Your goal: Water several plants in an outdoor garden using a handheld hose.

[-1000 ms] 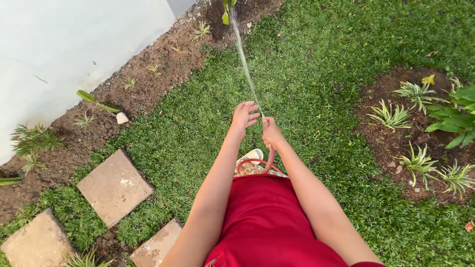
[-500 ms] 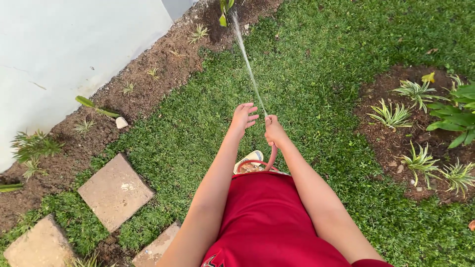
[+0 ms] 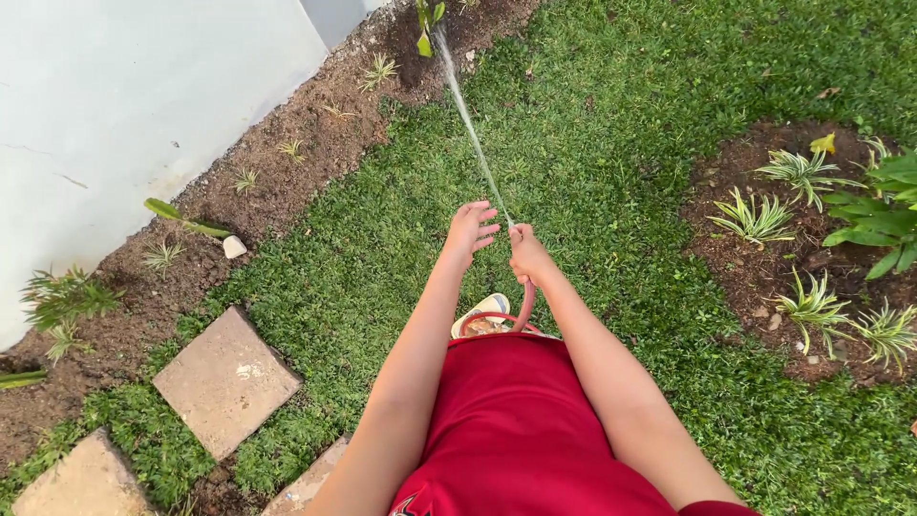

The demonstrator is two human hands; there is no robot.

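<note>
Right hand (image 3: 527, 255) grips the pink hose (image 3: 522, 304); left hand (image 3: 470, 229) hovers beside it, fingers spread, empty. Water jet (image 3: 468, 119) unchanged over the last second, landing at the far soil bed (image 3: 287, 182).

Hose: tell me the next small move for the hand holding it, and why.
Probably tilt the right hand a touch left, so the water jet from the pink hose lands by the small plant in the soil bed. The jet now passes just right of it. The left hand is open, holding nothing.
</note>
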